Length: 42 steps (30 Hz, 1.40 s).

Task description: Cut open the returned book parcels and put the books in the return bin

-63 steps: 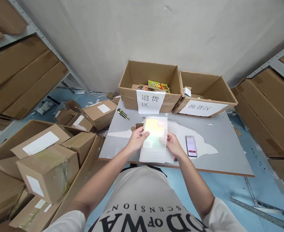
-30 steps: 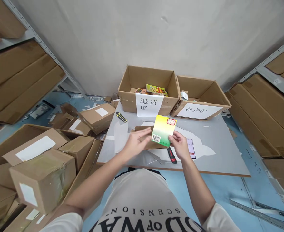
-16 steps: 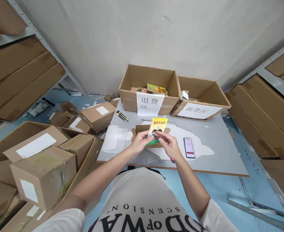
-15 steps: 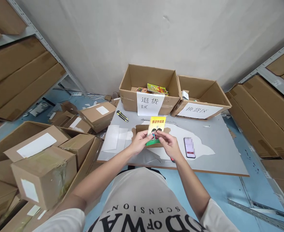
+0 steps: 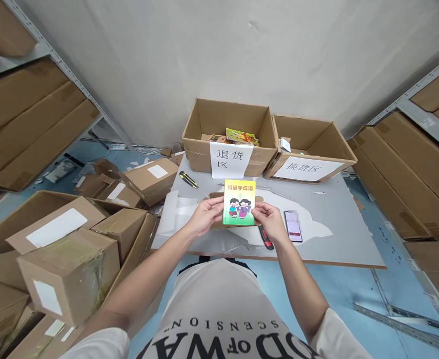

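Observation:
A small yellow-and-green booklet [image 5: 239,201] with two cartoon children on its cover stands upright above the grey table [image 5: 339,229], cover toward me. My left hand [image 5: 205,215] grips its left edge and my right hand [image 5: 267,221] grips its lower right edge. Under the booklet lies an opened flat cardboard mailer [image 5: 215,198]. White plastic wrapping [image 5: 178,209] lies flat on the table to the left of my left hand.
Two open cartons with paper labels stand at the table's back: the left carton [image 5: 204,149] holds colourful booklets, the right carton [image 5: 339,154] a small white item. A phone [image 5: 293,226], a red-handled knife [image 5: 267,239] and a yellow box cutter [image 5: 188,179] lie on the table. Sealed boxes [image 5: 66,249] crowd the left; shelves flank both sides.
The white wrapping came off the booklet and now lies at the left. I turned the booklet from barcode side to front cover and raised it upright in both hands.

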Motion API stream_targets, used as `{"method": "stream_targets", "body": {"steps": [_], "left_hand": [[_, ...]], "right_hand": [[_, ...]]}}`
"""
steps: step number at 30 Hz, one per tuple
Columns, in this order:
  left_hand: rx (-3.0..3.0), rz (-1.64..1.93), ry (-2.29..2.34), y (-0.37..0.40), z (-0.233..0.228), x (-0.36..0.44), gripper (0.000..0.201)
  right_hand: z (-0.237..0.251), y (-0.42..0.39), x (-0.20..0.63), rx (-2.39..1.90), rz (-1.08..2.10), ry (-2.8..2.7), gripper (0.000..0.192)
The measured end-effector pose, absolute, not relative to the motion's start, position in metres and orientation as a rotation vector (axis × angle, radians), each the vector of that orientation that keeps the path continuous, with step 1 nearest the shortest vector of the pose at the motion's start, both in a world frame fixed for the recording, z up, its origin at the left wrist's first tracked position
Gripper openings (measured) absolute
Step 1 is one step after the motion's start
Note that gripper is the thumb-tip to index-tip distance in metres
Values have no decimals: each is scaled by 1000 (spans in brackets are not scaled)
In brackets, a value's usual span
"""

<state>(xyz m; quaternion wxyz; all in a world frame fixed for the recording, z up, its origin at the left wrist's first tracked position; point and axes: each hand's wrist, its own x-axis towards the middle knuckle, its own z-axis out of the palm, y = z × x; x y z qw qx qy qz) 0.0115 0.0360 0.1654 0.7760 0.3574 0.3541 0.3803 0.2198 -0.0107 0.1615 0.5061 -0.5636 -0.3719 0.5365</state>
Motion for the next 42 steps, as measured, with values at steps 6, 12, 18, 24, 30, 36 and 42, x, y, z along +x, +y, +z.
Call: {"method": "stream_targets", "body": {"steps": [6, 12, 18, 24, 30, 36, 42], "left_hand": [[894, 840, 1004, 41, 166, 6, 50], [937, 859, 996, 35, 157, 6, 50], [992, 830, 872, 28, 156, 2, 55], [1068, 823, 799, 29, 158, 7, 58], [1019, 868, 797, 26, 157, 17, 70], [934, 905, 651, 14, 151, 25, 64], [776, 920, 730, 10, 148, 29, 51]], "right_hand": [[159, -13, 223, -1395, 1282, -887, 38], [155, -17, 222, -1408, 1244, -922, 37], [155, -19, 220, -1406, 1233, -955, 37], [154, -18, 216, -1338, 1212, -963, 33], [158, -19, 207, -1245, 1145, -1057, 29], [153, -20, 193, -1155, 1143, -1259, 37], [142, -21, 184, -1271, 1002, -1342, 39]]}}
